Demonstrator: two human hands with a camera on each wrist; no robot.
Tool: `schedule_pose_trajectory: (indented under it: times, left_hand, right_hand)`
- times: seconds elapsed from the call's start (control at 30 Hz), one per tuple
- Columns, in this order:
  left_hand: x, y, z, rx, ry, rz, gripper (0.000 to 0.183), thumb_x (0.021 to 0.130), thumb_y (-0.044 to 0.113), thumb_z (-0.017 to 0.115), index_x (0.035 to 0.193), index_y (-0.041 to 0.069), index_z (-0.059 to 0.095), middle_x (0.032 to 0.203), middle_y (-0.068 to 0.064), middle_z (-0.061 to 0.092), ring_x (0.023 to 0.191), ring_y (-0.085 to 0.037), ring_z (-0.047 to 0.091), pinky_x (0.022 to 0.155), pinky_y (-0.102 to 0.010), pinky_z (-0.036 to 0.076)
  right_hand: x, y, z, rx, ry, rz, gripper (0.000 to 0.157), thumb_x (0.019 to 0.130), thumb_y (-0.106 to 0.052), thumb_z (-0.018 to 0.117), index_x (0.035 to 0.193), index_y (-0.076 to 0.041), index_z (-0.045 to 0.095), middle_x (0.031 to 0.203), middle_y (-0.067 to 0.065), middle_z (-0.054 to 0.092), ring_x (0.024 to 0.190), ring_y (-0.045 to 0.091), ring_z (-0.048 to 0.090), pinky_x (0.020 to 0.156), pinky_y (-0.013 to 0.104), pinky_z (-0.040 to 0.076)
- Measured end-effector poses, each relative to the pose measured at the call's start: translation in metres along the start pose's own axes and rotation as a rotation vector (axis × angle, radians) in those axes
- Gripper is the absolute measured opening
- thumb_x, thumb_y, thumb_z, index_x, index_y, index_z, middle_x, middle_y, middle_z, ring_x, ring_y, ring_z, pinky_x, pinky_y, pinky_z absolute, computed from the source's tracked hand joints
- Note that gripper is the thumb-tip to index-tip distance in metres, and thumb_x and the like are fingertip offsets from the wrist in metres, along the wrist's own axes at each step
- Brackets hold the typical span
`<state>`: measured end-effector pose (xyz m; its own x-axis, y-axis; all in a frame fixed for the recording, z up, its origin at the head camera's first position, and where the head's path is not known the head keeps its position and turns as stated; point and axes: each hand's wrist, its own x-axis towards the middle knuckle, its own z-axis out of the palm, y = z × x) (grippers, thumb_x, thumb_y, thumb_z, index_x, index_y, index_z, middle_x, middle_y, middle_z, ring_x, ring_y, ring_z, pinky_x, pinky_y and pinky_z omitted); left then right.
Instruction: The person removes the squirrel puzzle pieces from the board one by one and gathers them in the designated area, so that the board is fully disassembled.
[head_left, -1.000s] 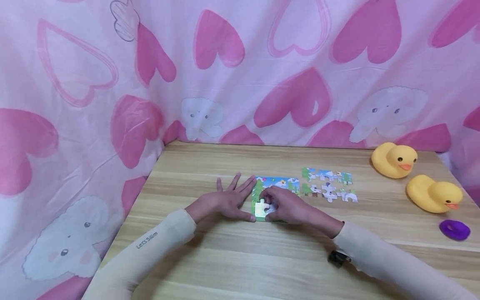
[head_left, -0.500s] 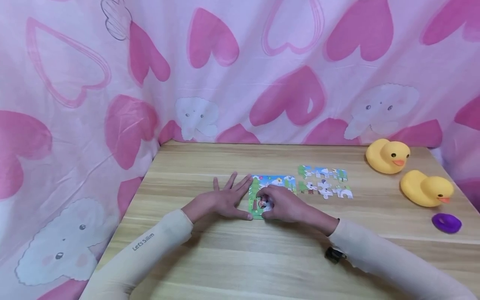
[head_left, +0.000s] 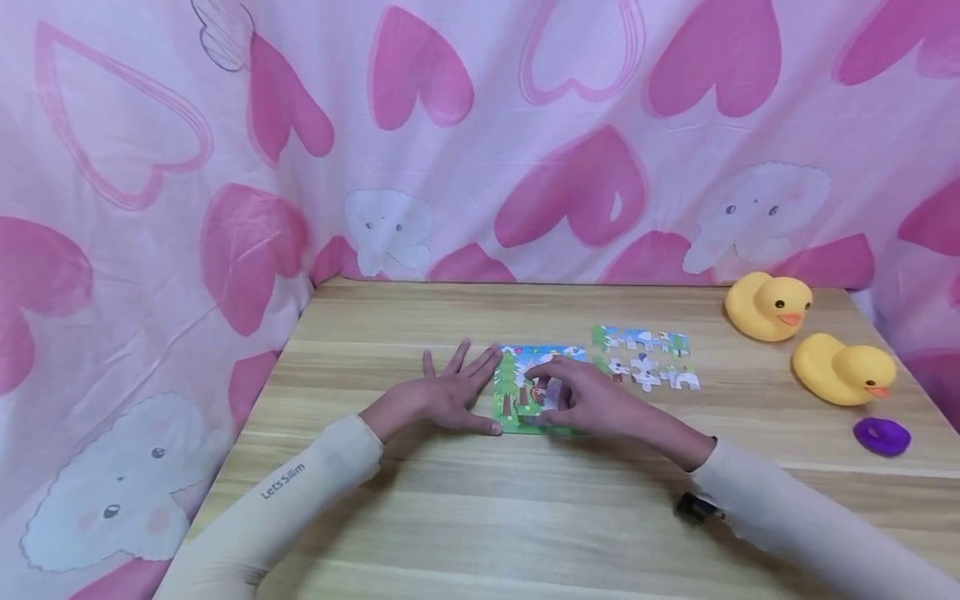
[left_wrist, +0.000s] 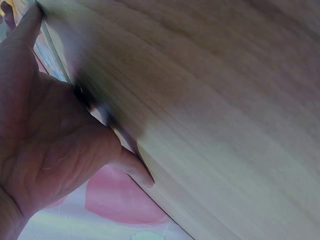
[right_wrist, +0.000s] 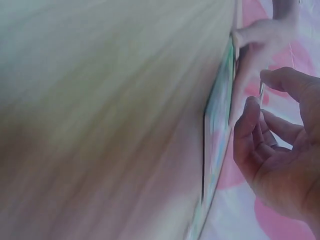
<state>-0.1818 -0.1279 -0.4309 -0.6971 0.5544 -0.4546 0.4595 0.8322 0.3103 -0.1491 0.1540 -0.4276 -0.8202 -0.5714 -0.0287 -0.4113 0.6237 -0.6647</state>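
A small jigsaw board (head_left: pixel 506 385) showing green trees and a blue sky lies on the wooden table. My left hand (head_left: pixel 453 400) lies flat with spread fingers, thumb and fingertips at the board's left edge; the left wrist view shows this hand's (left_wrist: pixel 45 125) palm side at the tabletop. Over the board's middle and lower part, my right hand (head_left: pixel 592 404) pinches a puzzle piece (head_left: pixel 551 395) between thumb and fingers. The right wrist view shows this piece (right_wrist: pixel 261 91) nearly edge-on, as a thin line raised off the board. The right hand covers the board's lower right part.
Several loose puzzle pieces (head_left: pixel 643 372) lie in two rows right of the board. Two yellow rubber ducks (head_left: pixel 843 371) and a purple ring-shaped object (head_left: pixel 882 437) stand at the table's right side. A pink heart-print curtain (head_left: pixel 450 167) hangs behind.
My right hand has moved slightly right and up from the board's lower left, where tree trunks now show instead of a bright glare. The left hand keeps its place; the head view has shifted slightly.
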Motion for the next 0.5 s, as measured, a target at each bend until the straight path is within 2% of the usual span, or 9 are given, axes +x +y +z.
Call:
schedule_pose_trajectory:
  times: [0.27,0.5]
  left_hand:
    - [-0.001,0.0,-0.001,0.001,0.004,-0.013,0.122,0.087,0.082,0.062,0.169,0.033,-0.013,0.177,0.015,-0.022,0.164,-0.034,-0.025,0.115,-0.086,-0.015]
    - [-0.002,0.0,-0.001,0.009,0.002,-0.005,0.122,0.087,0.084,0.06,0.169,0.033,-0.015,0.177,0.014,-0.023,0.164,-0.034,-0.026,0.115,-0.087,-0.015]
  right_hand:
    - [-0.031,0.026,-0.033,-0.083,0.1,0.076,0.064,0.087,-0.016,0.087,0.146,-0.019,0.063,0.116,-0.003,0.067,0.081,0.011,0.063,0.068,0.023,0.057]
    - [-0.055,0.051,-0.045,-0.24,0.145,0.097,0.063,0.083,-0.015,0.091,0.141,-0.017,0.066,0.108,-0.003,0.065,0.086,0.013,0.06,0.07,0.022,0.054]
